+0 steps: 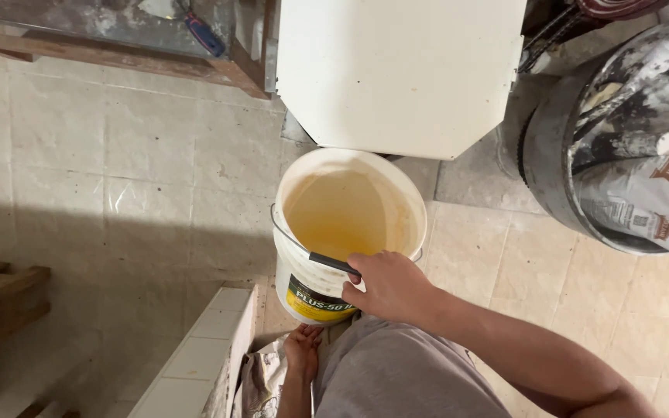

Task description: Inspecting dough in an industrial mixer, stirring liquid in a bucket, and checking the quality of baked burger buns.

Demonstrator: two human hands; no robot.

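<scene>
Right hand [391, 288] grips white bucket [350, 232] handle above yellow-black label [315, 300].

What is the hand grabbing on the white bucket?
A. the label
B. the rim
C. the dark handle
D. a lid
C: the right hand closes around the dark grip of the wire handle that crosses the open top of the white bucket, which holds yellowish liquid and has no lid on.

A black-and-yellow rectangular label [313, 300] wrapped the white plastic bucket's [300, 272] front, low on the wall. At right, a grey-and-brown printed paper sack [644, 207] lay inside a black drum [545, 155].
</scene>
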